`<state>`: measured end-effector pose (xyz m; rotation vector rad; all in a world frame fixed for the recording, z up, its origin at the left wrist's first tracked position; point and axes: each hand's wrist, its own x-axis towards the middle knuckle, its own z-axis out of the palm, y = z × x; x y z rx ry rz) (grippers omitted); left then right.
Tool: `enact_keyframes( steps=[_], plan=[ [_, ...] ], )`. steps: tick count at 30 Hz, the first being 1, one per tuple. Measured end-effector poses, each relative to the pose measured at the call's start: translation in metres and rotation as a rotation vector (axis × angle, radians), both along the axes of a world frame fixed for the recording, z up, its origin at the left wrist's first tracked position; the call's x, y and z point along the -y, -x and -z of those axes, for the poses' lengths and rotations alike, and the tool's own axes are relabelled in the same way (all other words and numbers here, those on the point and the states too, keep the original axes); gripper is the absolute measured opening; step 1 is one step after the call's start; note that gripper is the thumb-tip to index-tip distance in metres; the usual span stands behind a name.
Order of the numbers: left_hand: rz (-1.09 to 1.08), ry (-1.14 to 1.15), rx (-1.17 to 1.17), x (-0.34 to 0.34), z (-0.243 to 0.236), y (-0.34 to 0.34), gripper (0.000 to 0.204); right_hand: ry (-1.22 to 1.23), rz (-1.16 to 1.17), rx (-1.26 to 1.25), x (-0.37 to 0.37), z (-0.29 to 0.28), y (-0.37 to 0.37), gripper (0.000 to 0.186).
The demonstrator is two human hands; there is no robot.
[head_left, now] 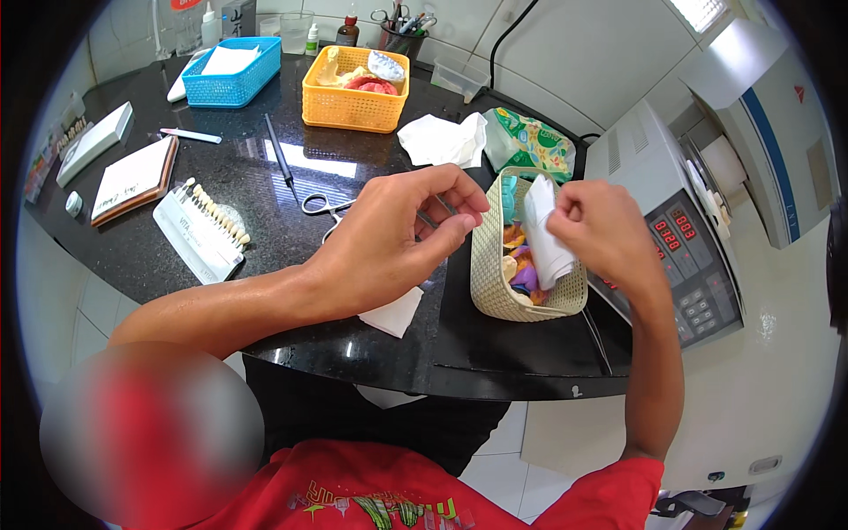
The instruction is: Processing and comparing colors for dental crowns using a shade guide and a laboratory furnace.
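Observation:
My left hand (pixel 424 230) hovers just left of a cream mesh basket (pixel 487 291), fingers loosely curved and apart. Metal scissors (pixel 318 204) lie partly hidden behind it. My right hand (pixel 590 231) is closed on a folded white paper (pixel 543 252) over the basket. Inside are purple and orange pieces (pixel 523 271) and a teal piece (pixel 509 196). A small white paper square (pixel 393 314) lies beneath my left wrist.
An orange basket (pixel 349 110), a blue basket (pixel 228 88), crumpled tissue (pixel 442 140) and a green packet (pixel 526 137) sit behind. A tooth shade guide (pixel 190 237), notebook (pixel 132 177) and dark pen-like tool (pixel 278 146) are leftward. A grey machine (pixel 689 291) stands right.

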<state>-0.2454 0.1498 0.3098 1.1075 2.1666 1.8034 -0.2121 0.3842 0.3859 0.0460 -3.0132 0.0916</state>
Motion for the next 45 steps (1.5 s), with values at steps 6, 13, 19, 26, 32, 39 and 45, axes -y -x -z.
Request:
enact_keyframes(
  steps=[6, 13, 19, 26, 32, 39, 45],
  plan=[
    [0.027, -0.061, 0.08, -0.001, 0.006, 0.002, 0.018, 0.348, 0.015, -0.051, -0.017, -0.022, -0.013, 0.021],
    [0.179, -0.16, 0.305, -0.001, -0.001, 0.004, 0.035, 0.706, -0.076, -0.365, -0.007, -0.006, -0.031, 0.013],
    [0.33, -0.41, 0.427, -0.007, 0.002, 0.0, 0.053, 0.17, -0.448, -0.642, 0.035, 0.027, -0.043, 0.013],
    [0.286, -0.393, 0.276, -0.004, 0.009, 0.006, 0.04, 0.502, -0.458, -0.503, 0.034, 0.031, -0.041, 0.016],
    [0.071, -0.204, 0.332, 0.003, -0.004, 0.008, 0.023, 0.787, -0.21, -0.623, 0.013, 0.018, -0.04, 0.017],
    [0.063, -0.259, 0.311, 0.001, -0.002, 0.008, 0.025, 0.906, -0.108, -0.535, 0.0, 0.009, -0.031, 0.018],
    [0.096, -0.226, 0.329, 0.002, 0.003, 0.014, 0.025, 1.01, -0.067, -0.459, -0.006, 0.013, -0.026, 0.02]
  ],
)
